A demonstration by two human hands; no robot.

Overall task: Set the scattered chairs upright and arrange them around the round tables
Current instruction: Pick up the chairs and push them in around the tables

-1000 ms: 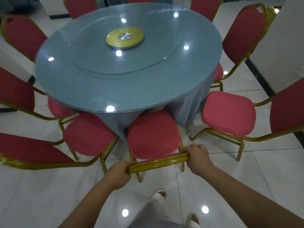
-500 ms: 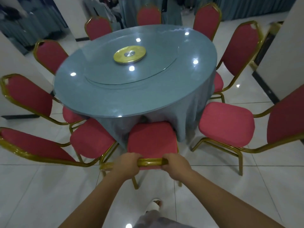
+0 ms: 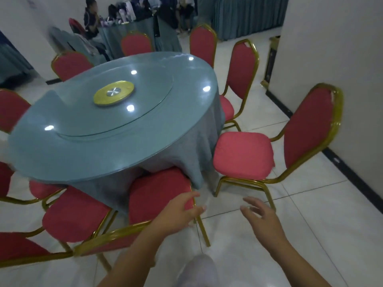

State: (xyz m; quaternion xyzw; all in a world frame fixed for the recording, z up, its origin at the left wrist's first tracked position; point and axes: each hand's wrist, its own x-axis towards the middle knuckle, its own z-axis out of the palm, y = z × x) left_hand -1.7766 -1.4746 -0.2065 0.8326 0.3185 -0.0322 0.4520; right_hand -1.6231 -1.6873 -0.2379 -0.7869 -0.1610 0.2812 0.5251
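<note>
Your left hand (image 3: 178,214) and right hand (image 3: 265,220) spread wide, holding nothing; the chair (image 3: 157,195) stands upright at the counter's (image 3: 83,154) six o'clock. Next, you likely grip the four o'clock chair (image 3: 242,154) and push it in.

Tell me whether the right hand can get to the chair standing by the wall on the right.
Probably yes. The right hand is open and empty above bare floor, and only floor lies between it and the chair by the wall.
</note>
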